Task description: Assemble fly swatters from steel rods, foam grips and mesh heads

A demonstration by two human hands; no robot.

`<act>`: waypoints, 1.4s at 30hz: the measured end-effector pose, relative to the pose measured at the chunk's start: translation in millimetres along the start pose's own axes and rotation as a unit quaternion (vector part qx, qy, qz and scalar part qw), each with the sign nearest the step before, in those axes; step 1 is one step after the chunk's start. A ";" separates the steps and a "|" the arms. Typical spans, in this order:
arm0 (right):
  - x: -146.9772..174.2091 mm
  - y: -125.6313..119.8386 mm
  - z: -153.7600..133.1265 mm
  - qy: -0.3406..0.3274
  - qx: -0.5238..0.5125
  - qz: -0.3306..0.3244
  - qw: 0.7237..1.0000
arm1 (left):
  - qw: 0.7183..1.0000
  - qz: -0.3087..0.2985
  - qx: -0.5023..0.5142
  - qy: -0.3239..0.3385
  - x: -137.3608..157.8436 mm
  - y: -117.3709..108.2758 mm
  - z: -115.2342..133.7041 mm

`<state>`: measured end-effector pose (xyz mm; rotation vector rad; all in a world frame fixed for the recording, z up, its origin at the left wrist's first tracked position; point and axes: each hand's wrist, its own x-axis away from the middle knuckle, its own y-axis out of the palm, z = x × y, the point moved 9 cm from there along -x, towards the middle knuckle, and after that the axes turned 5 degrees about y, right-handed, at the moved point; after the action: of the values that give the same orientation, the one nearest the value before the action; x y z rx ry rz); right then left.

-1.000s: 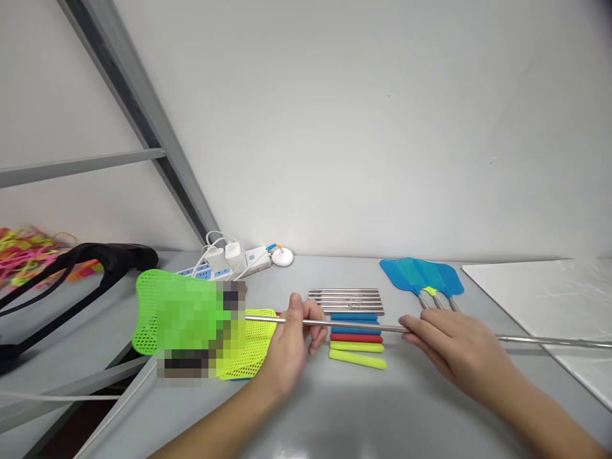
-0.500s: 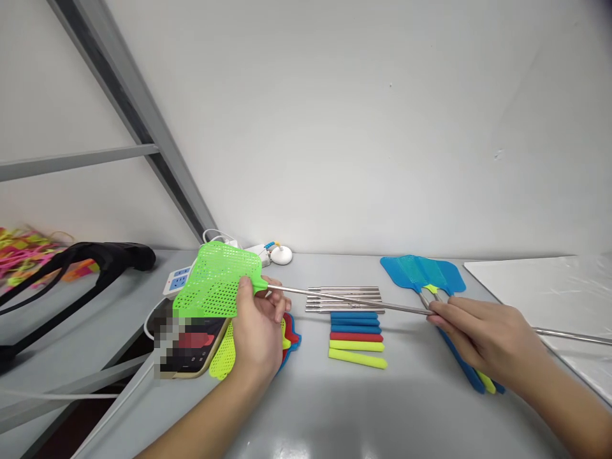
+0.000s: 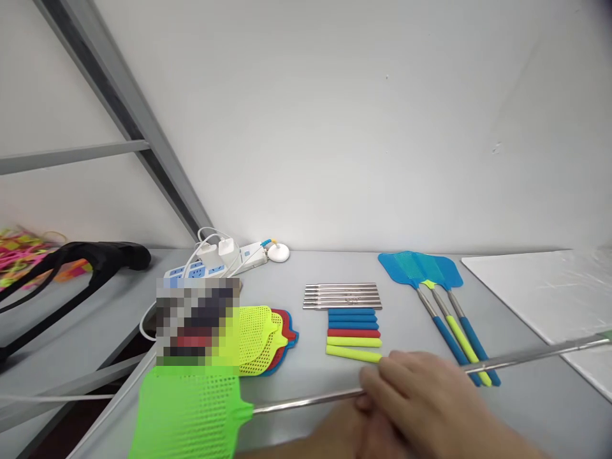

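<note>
Green swatter (image 3: 191,414), head left of right hand (image 3: 421,398) clasping rod (image 3: 306,403), left hand (image 3: 366,437) overlapped — hold (blurred) unclear

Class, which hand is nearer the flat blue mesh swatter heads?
Right. In the picture, the right hand is below the swatter heads; the left hand is lower, further left, partly hidden.

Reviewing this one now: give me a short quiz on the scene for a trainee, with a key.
1. Which color is the swatter head joined to the held rod: A red, B green, C blue?
2. True or false: the loose rods lie nearer the wall than the loose grips.
3. Fill in: a single ___ grip lies between the blue grips and yellow grips.

Key: 1 B; 2 true; 3 red.
</note>
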<state>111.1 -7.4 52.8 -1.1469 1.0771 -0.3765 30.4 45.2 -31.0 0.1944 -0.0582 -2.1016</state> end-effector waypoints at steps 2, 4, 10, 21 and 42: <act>-3.1 -2.5 1.6 0.015 0.013 0.020 1.000 | 0.995 -0.097 -0.009 0.013 6.5 21.9 1.7; -1.4 -13.5 20.6 0.068 0.052 0.072 0.994 | 0.983 -0.175 -0.042 0.042 12.2 32.2 8.2; 12.6 -21.0 57.1 0.091 0.074 0.082 0.990 | 0.997 0.014 -0.006 0.075 -9.0 -26.8 24.8; 19.1 -7.4 81.0 0.077 0.072 0.043 0.993 | 0.943 0.277 0.174 0.064 -27.0 -92.2 32.7; 3.7 -20.7 24.1 0.053 0.083 0.063 0.993 | 0.986 0.145 0.064 0.053 -5.1 -33.1 13.5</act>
<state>138.5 -5.6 69.2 -0.9154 1.1823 -0.4236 2.6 66.1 -21.0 0.3545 -0.1495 -1.7961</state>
